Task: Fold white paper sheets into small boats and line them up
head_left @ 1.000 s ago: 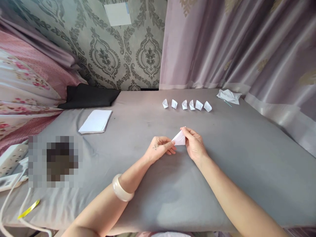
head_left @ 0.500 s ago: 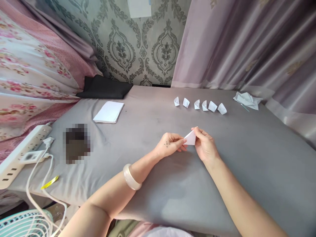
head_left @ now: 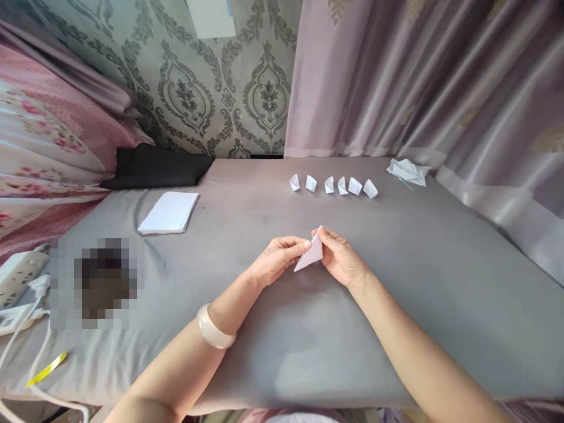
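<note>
text: none legible | labels, brands: none legible | numbers, signs: none legible

I am holding a small folded piece of paper (head_left: 312, 257) between my left hand (head_left: 275, 258) and my right hand (head_left: 343, 258). It is showing a pale, faintly pinkish face and is forming a roughly triangular shape with straight edges. One narrow tip is pointing up and away from me, beside my right thumb; another sharp corner is reaching down towards me, below my left thumb. The third corner is sitting low, close against my right hand. My left thumb is pressing on its left edge. The paper is tilting rather than lying flat, and my fingers are hiding its far side.
</note>
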Tool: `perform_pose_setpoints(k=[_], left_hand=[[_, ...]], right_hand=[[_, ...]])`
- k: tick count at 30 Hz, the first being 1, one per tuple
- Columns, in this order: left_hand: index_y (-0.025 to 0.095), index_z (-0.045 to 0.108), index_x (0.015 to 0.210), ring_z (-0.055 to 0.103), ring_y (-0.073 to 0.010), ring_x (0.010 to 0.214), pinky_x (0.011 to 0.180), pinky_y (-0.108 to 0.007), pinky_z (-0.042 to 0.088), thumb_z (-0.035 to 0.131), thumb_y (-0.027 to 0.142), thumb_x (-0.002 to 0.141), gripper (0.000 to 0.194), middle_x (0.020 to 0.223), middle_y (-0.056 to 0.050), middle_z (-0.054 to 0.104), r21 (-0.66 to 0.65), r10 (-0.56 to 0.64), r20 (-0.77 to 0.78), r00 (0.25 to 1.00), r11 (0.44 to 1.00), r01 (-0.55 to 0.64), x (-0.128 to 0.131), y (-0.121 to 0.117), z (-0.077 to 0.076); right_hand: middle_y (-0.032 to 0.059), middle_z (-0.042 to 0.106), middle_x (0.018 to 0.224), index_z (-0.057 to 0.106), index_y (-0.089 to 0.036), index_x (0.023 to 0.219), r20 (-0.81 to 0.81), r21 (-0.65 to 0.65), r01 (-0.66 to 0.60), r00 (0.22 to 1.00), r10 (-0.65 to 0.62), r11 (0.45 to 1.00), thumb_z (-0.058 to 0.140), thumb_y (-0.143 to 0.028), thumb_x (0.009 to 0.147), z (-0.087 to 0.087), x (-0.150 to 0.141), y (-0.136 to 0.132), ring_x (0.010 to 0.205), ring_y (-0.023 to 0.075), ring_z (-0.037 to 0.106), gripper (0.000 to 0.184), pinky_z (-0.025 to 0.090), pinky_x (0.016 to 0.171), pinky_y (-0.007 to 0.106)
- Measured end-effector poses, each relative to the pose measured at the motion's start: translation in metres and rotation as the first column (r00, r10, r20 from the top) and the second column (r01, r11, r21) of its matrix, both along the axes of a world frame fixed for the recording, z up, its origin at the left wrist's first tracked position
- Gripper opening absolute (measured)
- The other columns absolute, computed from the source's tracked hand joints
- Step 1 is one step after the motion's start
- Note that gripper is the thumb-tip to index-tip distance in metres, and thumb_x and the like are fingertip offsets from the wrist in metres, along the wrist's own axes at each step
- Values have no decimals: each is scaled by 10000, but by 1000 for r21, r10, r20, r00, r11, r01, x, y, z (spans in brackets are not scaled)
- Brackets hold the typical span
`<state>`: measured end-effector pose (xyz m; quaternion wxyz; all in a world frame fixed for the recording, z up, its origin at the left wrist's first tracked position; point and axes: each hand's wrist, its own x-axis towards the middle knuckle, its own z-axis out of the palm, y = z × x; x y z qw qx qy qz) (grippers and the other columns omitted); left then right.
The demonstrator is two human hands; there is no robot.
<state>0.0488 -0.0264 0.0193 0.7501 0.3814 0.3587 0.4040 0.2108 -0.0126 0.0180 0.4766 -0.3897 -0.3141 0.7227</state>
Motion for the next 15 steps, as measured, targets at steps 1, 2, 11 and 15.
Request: perform_pose_setpoints(k=[1, 2, 11, 15], left_hand=[[139, 735, 821, 589, -122, 665, 643, -243, 443, 766, 393, 693, 286, 739, -40, 672, -10, -7, 13, 1000, 1000, 7, 0, 0, 0], [139, 735, 816, 584, -120, 659, 635, -240, 437, 771, 389, 690, 282, 731, -38, 668, -17, -12, 22, 1000, 1000, 13, 0, 0, 0], [149, 726, 951, 600, -143, 749, 724, -256, 452, 656, 423, 796, 322, 820, -42, 690, 246, 35, -181, 983, 969, 10, 1, -3, 0], [136, 686, 1010, 590, -145, 735, 682, -243, 451, 664, 369, 784, 325, 825, -42, 669, 364, 68, -294, 953, 930, 46, 3, -4, -7]], right_hand=[[-47, 577, 639, 700, -224, 732, -16, -6, -18, 1000, 18, 1000, 777, -479, 655, 0, 1, 0, 625, 97, 499, 277, 400, 636, 245], [-47, 579, 643, 699, -224, 722, -32, -12, -34, 999, 34, 999, 774, -479, 659, 0, 2, 0, 625, 97, 499, 273, 398, 635, 243], [-14, 628, 668, 717, -221, 778, 122, 61, -67, 991, 59, 996, 742, -503, 687, -1, 6, 1, 641, 136, 551, 298, 436, 664, 293], [4, 617, 823, 733, -228, 778, 386, 363, -38, 915, -114, 931, 689, -475, 756, 1, 3, -2, 744, 132, 552, 252, 430, 702, 276]])
